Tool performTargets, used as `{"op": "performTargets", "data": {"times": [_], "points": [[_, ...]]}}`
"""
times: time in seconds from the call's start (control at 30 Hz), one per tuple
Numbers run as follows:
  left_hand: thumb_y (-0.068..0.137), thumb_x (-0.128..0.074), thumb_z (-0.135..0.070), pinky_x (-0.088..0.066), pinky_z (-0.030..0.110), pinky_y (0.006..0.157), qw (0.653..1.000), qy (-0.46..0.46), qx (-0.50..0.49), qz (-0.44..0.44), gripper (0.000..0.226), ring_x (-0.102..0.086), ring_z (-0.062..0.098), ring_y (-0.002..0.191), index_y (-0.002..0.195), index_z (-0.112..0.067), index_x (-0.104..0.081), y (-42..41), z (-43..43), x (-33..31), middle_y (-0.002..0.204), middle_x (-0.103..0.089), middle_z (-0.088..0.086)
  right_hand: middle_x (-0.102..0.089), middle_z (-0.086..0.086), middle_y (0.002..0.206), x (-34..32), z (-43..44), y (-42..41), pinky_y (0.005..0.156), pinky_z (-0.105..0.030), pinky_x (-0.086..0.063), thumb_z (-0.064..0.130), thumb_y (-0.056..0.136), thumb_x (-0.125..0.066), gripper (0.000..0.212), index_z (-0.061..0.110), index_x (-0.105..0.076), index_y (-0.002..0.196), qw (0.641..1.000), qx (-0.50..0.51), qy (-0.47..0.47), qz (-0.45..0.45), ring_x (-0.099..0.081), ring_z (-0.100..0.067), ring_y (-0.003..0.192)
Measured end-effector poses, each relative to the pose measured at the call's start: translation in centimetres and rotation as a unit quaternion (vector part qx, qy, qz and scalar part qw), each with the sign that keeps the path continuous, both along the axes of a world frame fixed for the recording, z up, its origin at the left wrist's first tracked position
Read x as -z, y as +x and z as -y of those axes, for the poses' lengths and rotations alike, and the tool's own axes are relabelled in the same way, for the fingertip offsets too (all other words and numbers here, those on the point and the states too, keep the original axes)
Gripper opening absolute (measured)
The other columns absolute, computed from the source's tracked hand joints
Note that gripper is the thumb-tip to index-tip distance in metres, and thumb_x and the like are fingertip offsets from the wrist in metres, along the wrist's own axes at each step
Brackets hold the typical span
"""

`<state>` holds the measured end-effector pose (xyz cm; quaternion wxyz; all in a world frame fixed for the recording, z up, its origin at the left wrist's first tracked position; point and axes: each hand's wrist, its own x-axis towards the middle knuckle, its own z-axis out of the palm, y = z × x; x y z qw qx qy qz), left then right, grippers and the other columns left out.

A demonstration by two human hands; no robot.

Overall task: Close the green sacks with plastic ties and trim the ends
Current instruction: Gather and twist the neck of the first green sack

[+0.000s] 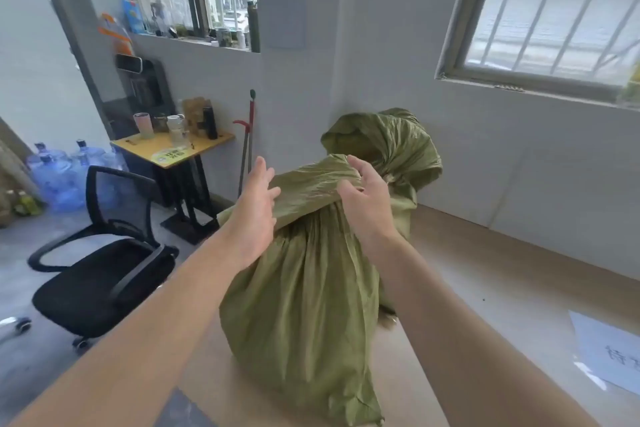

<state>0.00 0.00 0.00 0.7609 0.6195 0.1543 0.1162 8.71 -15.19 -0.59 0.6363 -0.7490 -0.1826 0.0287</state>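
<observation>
We see no tie on the sack [304,288] yet; left hand [258,208] flat-open against it, right hand [367,198] curled there, hold unclear, so tying and trimming remain.

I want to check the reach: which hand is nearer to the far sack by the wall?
Right. The right hand grips the folded top of the near sack, in front of the far sack; the left hand is by the fold's other end, farther left.

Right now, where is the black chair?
In the head view, the black chair stands at left, by the yellow table, left of the nearer green sack.
</observation>
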Motion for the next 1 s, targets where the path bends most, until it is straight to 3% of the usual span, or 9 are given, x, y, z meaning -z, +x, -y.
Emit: {"op": "performTargets", "data": {"times": [0.07,0.17,0.23,0.33,0.5,0.57,0.7,0.9,1.0], "points": [[0.099,-0.019,-0.074,-0.002,0.053,0.128,1.000,-0.004,0.001,-0.006,0.078,-0.005,0.027,0.160,0.164,-0.032,-0.014,0.8,-1.6,0.2,0.172,-0.013,0.011,-0.023,0.003,0.168,0.1,-1.6,0.9,0.122,-0.049,-0.034,0.008,0.083,-0.066,0.083,0.043,-0.040,0.153,0.982,0.014,-0.170,0.080,-0.033,-0.021,0.150],[0.098,-0.019,-0.075,-0.001,0.054,0.128,1.000,0.004,0.006,-0.022,0.080,-0.003,0.028,0.160,0.165,-0.032,-0.013,2.1,-3.5,0.8,0.172,-0.013,0.011,0.001,-0.002,0.174,1.1,-3.6,2.2,0.129,-0.047,-0.007,0.001,0.078,-0.077,0.104,0.044,-0.029,0.159,0.928,0.031,-0.340,0.146,0.001,-0.026,0.160],[0.099,-0.017,-0.074,0.000,0.054,0.128,1.000,0.009,0.002,-0.020,0.080,-0.002,0.029,0.160,0.165,-0.031,-0.012,2.6,-4.6,0.8,0.172,-0.011,0.011,0.006,-0.003,0.173,2.4,-4.8,3.2,0.129,-0.047,-0.001,0.004,0.081,-0.079,0.101,0.043,-0.028,0.159,0.903,0.055,-0.395,0.156,0.006,-0.029,0.160],[0.100,-0.015,-0.072,0.002,0.054,0.128,1.000,0.016,-0.007,-0.008,0.079,0.000,0.029,0.160,0.165,-0.029,-0.009,3.0,-6.3,0.8,0.172,-0.010,0.012,0.000,-0.009,0.173,4.1,-5.9,4.5,0.127,-0.052,0.001,0.022,0.089,-0.079,0.076,0.040,-0.042,0.152,0.888,0.089,-0.424,0.155,0.005,-0.034,0.160],[0.101,-0.016,-0.072,0.000,0.053,0.128,0.999,0.009,-0.036,-0.007,0.077,-0.002,0.030,0.160,0.165,-0.029,-0.010,3.0,-8.6,0.3,0.172,-0.011,0.013,-0.026,-0.011,0.168,4.9,-7.4,5.2,0.128,-0.052,-0.002,0.033,0.101,-0.059,0.024,0.031,-0.071,0.122,0.898,0.146,-0.380,0.169,-0.012,-0.031,0.159],[0.100,-0.016,-0.072,-0.001,0.052,0.126,0.999,0.013,-0.044,-0.004,0.078,-0.001,0.030,0.160,0.165,-0.030,-0.010,2.9,-9.0,0.3,0.172,-0.011,0.012,-0.041,-0.010,0.160,4.7,-7.9,5.1,0.126,-0.050,-0.010,0.037,0.102,-0.056,0.025,0.028,-0.073,0.118,0.907,0.166,-0.350,0.162,-0.027,-0.030,0.154],[0.100,-0.016,-0.071,0.001,0.051,0.126,0.998,0.019,-0.051,-0.005,0.077,-0.001,0.029,0.160,0.165,-0.029,-0.013,2.5,-9.0,0.0,0.172,-0.012,0.012,-0.060,-0.002,0.131,2.5,-8.5,4.6,0.110,-0.048,-0.029,0.044,0.105,-0.048,0.031,0.029,-0.069,0.121,0.927,0.199,-0.290,0.132,-0.055,-0.028,0.121],[0.103,-0.017,-0.066,0.004,0.050,0.125,0.996,0.040,-0.080,0.017,0.071,-0.003,0.026,0.160,0.163,-0.028,-0.025,2.0,-8.4,-1.2,0.171,-0.019,0.011,-0.064,0.004,0.084,-0.3,-7.6,4.1,0.083,-0.042,-0.048,0.038,0.108,-0.041,0.032,0.020,-0.055,0.085,0.962,0.216,-0.159,0.051,-0.060,-0.024,0.084],[0.104,-0.016,-0.066,0.008,0.051,0.124,0.996,0.045,-0.075,0.007,0.071,-0.002,0.026,0.160,0.162,-0.027,-0.030,1.8,-8.3,-1.8,0.170,-0.022,0.012,-0.058,0.003,0.073,-2.2,-6.9,3.6,0.060,-0.036,-0.037,0.035,0.109,-0.039,0.035,0.016,-0.047,0.080,0.971,0.229,-0.065,0.002,-0.054,-0.021,0.071]]}}
